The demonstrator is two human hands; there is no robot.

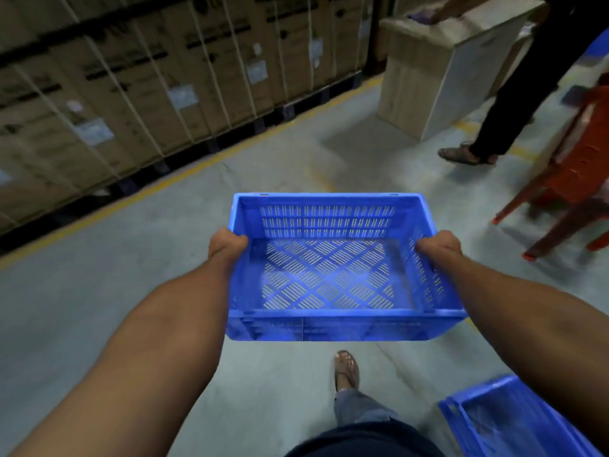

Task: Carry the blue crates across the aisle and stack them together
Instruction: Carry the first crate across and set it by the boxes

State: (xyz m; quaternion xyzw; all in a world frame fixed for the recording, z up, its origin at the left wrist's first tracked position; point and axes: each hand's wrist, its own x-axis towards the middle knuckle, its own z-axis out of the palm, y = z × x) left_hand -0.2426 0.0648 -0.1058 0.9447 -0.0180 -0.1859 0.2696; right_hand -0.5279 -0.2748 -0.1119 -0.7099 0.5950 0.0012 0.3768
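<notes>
While both arms reach forward, the crate (342, 268) hangs in the centre of the frame, above the floor (131, 258) and held level. The left hand (227, 243) has its grip closed over the left rim of the crate, and the right hand (440, 245) has its grip closed over the right rim; the fingers curl inside the walls. The crate is blue, has slotted walls and a slotted bottom, and nothing lies in it.

At the lower right corner of the frame a second crate (507, 420) of the same blue sits, cut by the edge, well apart from the held one. Below the held crate a foot (346, 371) in a sandal steps on the grey floor. A yellow line (184, 176) runs across the floor from the left edge toward the upper middle. Behind it, in the upper left, strapped cartons (138, 77) stand in a row. At the upper right another person (527, 77) in dark trousers stands beside a box (428, 77), and a red chair (573, 179) is at the right edge.
</notes>
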